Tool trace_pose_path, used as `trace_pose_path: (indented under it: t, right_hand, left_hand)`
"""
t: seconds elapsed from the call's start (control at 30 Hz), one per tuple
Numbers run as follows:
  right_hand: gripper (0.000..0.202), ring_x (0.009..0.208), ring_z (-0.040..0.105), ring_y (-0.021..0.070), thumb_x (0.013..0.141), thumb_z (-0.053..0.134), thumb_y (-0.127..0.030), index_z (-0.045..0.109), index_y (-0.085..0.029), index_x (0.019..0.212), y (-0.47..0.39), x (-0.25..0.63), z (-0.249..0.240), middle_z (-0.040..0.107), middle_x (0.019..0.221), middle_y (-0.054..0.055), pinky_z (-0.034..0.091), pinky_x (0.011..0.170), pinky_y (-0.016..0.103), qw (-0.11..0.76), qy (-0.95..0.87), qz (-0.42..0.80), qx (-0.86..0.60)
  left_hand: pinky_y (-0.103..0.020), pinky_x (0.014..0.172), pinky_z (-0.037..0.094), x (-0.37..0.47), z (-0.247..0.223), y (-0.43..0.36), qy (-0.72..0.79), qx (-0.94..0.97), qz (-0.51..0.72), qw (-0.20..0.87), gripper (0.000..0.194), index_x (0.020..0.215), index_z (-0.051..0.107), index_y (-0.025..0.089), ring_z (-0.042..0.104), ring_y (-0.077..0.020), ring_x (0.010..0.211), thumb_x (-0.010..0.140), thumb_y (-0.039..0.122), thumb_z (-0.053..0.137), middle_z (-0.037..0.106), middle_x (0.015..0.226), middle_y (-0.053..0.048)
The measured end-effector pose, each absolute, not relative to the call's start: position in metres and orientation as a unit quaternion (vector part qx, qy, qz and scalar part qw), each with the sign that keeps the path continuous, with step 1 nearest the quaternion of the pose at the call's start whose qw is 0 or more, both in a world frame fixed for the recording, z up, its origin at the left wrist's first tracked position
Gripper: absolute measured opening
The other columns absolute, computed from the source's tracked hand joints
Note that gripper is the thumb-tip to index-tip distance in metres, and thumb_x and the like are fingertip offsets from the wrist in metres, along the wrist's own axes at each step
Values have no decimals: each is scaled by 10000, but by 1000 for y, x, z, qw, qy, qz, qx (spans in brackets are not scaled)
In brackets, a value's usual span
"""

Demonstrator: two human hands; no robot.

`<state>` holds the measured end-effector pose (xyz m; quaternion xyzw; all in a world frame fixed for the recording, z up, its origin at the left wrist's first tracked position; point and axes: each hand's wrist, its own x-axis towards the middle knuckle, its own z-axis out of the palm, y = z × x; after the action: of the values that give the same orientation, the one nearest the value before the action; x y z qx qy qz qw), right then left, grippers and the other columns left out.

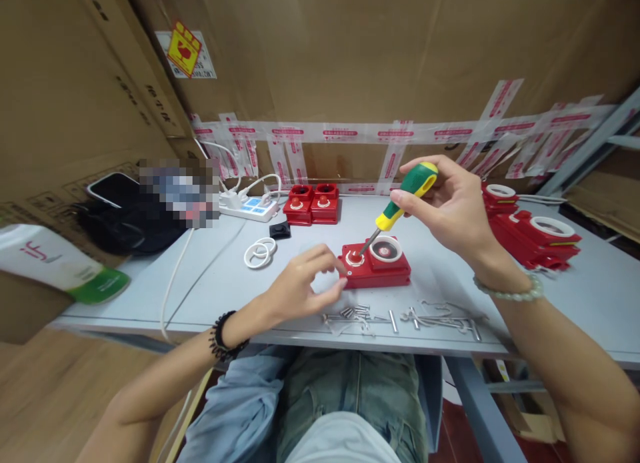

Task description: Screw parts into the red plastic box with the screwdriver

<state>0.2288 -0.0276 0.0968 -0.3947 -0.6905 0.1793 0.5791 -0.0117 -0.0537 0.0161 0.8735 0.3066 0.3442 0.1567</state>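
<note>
In the head view, my right hand (447, 203) is closed around the green and yellow handle of a screwdriver (406, 195). The screwdriver slants down to the left, its tip by the red button of a red box (385, 276). This box lies flat on the table and carries a white-ringed round window (385, 249) beside the button. My left hand (303, 283) curves its thumb and fingertips about the left end of the box, near a corner screw. Just in front of the box lie several loose screws (356, 311) and thin metal pins (393, 321).
Two smaller red boxes (311, 206) stand at the back, beside a white power strip (250, 208). More red boxes (537, 239) are at the right. White rings (260, 253), a small black part (279, 230) and a white-green tube (65, 263) lie left. Cardboard (350, 49) walls the back.
</note>
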Motion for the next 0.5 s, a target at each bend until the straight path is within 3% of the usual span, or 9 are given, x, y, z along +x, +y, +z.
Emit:
trace_pose_path:
  t: [0.07,0.13,0.2,0.27,0.37,0.43,0.5]
  right_hand:
    - [347,689,591,165,677,812,-410,588,-254,890,-29,221,100,580,789,10,561,615,349,576,-706,142,-388]
    - [303,677,573,153,727,772,-409,576,-253,898,-29,211,102,584,801,12,544,596,328,567,-723,109,-379]
    - [287,653,566,141,754,743,-388,555,-250,920,-27,200,103,583,799,3,527,566,307,546,-742,102,-374]
    - [286,631,562,133,763,726,-358,538,-243,945,-26,191,104,571,777,-10,513,546,294,528,-759,104,-368]
    - [260,616,547,124,772,696,-311,519,-235,946,-26,182,102,547,750,-22,495,535,284,514,-772,96,-362]
    - [238,593,525,116,774,678,-292,510,-238,933,-28,179,99,528,732,-30,476,513,275,508,-775,92,-365]
    - [223,568,501,108,773,666,-274,502,-241,920,-30,179,97,512,714,-38,456,495,267,502,-779,87,-366]
  left_hand:
    - [-314,727,543,-15,19,-41,336,863,350,141,370,1134,576,182,592,-205,953,827,378,643,600,1083,-92]
    - [-419,893,532,-14,19,-27,339,877,295,168,736,1355,419,188,526,-283,1192,757,501,714,502,1332,-150]
    - [-507,1018,459,-8,16,-15,335,885,250,205,938,1441,311,183,447,-334,1310,708,583,740,403,1456,-186]
    - [-538,1057,414,-1,9,-7,330,885,234,231,950,1420,347,153,471,-347,1290,690,610,748,444,1432,-199]
    - [-467,925,503,7,-1,-2,312,876,241,276,737,1238,520,133,616,-286,1047,710,597,742,628,1189,-146]
    - [-415,834,529,9,-7,-1,312,867,253,296,643,1149,568,141,640,-244,908,720,588,739,670,1054,-104]
    - [-403,819,528,9,-10,-2,314,861,263,300,634,1148,572,149,643,-239,892,716,579,745,676,1045,-97]
